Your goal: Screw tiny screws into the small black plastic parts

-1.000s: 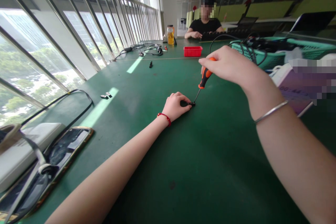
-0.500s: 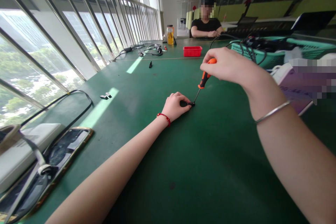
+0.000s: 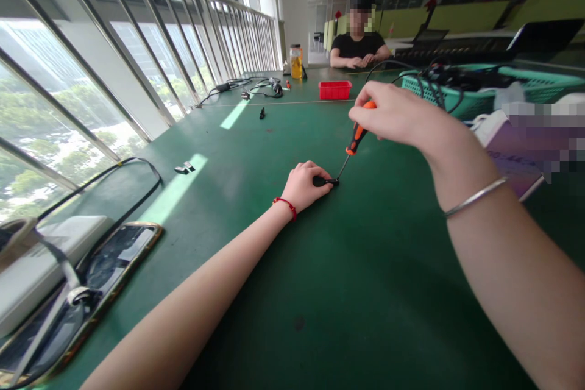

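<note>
One small black part (image 3: 323, 181) lay near the middle of the green desk (image 3: 365, 268), pinned under the curled fingertips of the left hand (image 3: 304, 186). It looked dark and stubby, too small to make out further. The right hand (image 3: 393, 113) was closed around the orange handle of a screwdriver (image 3: 354, 137), its tip touching the part's end; I judged this a screw-working step. Turning would call for a steady hold and downward pressure. A red tray (image 3: 335, 89) stood well beyond.

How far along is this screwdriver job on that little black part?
Nothing finished is visible yet. In hand: the left hand pins the small black part to the green table while the right hand holds the orange screwdriver, tip set on the part. Left: how much turning remains is too small to tell.
</note>
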Action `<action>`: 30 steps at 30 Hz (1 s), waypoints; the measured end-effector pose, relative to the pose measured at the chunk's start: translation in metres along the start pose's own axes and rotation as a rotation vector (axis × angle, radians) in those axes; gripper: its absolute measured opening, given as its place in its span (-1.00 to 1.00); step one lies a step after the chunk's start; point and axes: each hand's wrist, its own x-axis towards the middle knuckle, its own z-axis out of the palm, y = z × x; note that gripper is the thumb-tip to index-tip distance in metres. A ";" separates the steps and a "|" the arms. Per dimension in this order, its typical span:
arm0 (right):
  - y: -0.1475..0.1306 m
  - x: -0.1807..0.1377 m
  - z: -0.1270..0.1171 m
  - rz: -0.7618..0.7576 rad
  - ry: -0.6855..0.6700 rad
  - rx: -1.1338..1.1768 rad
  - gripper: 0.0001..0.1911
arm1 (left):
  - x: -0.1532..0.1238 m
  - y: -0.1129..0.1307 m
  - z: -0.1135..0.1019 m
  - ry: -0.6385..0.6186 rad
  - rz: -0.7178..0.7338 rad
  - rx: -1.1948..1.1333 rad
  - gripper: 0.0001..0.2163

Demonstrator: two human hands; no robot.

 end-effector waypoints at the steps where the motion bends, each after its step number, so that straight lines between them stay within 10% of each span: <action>1: 0.000 0.000 0.000 0.001 -0.013 -0.001 -0.74 | 0.000 0.000 0.000 -0.001 0.001 0.000 -0.84; 30: -0.004 -0.004 -0.001 0.020 -0.030 -0.034 -0.61 | 0.000 0.002 -0.001 -0.002 -0.004 -0.003 -0.85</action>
